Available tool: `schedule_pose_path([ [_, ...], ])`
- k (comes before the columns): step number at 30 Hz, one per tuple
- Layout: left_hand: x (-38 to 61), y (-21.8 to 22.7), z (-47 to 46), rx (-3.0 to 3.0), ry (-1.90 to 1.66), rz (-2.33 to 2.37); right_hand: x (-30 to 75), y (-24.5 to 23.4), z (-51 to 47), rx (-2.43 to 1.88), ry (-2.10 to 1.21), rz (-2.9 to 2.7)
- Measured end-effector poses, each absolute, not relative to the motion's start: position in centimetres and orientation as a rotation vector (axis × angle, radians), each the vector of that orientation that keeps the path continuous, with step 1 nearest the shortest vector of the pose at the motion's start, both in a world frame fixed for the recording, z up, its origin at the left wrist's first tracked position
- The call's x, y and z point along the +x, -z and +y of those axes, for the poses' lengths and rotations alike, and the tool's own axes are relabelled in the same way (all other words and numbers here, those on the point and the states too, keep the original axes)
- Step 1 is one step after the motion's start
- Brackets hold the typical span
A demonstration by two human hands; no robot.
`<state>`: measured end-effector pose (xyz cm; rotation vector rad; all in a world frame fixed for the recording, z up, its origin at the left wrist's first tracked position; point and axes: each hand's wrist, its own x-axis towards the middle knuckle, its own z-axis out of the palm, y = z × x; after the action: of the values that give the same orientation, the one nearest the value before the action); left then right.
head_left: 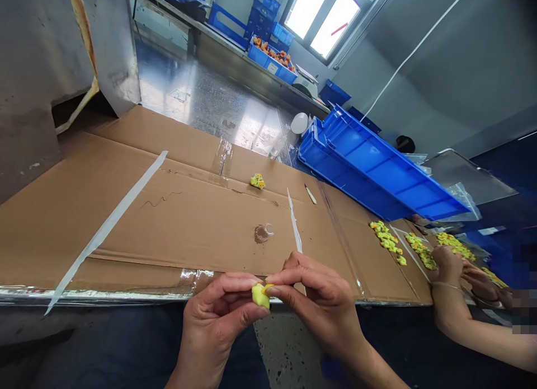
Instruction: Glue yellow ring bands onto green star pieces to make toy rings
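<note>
Between thumb and fingers, my left hand [220, 316] grips a small yellow figure [260, 297], held just in front of the table's near edge. My right hand [321, 299] pinches a small orange-yellow bit [267, 288] against the figure's upper right side. Whether that bit is a separate piece or part of the figure I cannot tell. Beyond my hands, a small clear cup [264, 231] with dark residue around it sits on the cardboard. A little cluster of yellow figures with orange spots [257, 181] lies farther back.
Cardboard with tape strips [126, 226] covers the table. A small pointed tool [311, 194] lies right of the cluster. Blue crates [369, 159] stand at the back right. Several rows of yellow figures [386, 240] lie at right, near another person's hands [451, 268]. A metal housing [33, 87] rises at left.
</note>
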<state>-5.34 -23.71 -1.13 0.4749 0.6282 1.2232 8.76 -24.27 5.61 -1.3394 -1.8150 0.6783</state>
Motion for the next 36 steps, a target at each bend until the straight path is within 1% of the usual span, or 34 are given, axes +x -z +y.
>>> schedule_pose_path([
  [6, -5.6, 1.5, -23.7, 0.510, -1.187, 0.587, 8.6, -5.8, -24.5, -1.327, -0.665, -1.841],
  [16, -5.6, 1.1, -24.0, 0.440, -1.154, 0.685, 8.2, -5.7, -24.7, -1.381, -0.735, -1.800],
  [22, -5.6, 1.0, -23.8, 0.391, -1.172, 0.715, 8.2, -5.8, -24.1, -1.431, -0.702, -1.818],
  [25, -5.5, 1.0, -23.6, 0.350, -1.104, 0.702, 8.3, -6.2, -23.8, -1.475, -0.708, -1.794],
  [30, -5.7, 1.0, -23.5, 0.202, -0.973, 0.698, 8.1, -7.2, -23.9, -1.521, -0.621, -1.775],
  [33, -5.7, 1.1, -23.5, 0.183, -0.941, 0.699, 7.6, -7.3, -23.9, -1.578, -0.744, -1.696],
  [36, -5.7, 1.2, -23.5, 0.188, -0.935, 0.708, 7.3, -6.8, -24.0, -1.600, -0.940, -1.530],
])
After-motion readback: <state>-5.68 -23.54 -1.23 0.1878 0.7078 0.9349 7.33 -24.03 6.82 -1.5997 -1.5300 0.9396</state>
